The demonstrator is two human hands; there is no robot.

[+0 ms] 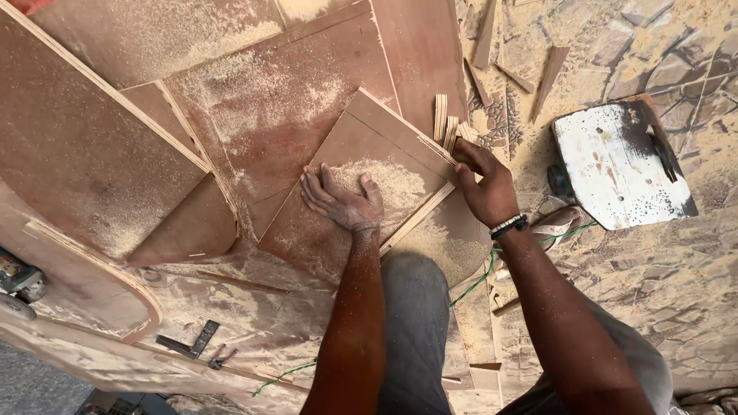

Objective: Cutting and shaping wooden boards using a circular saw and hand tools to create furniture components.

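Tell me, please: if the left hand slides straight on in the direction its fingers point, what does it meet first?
The left hand lies flat on a dusty plywood panel, fingers pointing up-left. Going on, it would probably first reach that panel's upper-left edge, then the larger sawdust-covered sheet beneath. Nothing else seems to lie in that line.

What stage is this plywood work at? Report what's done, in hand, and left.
Done: sawdust covers the sheets, and small cut blocks lie beside the panel, so cutting has happened. In hand: the left hand presses flat on the square panel, while the right hand grips its right edge. Left: the circular saw lies on its side, unused; what remains beyond that cannot be told.
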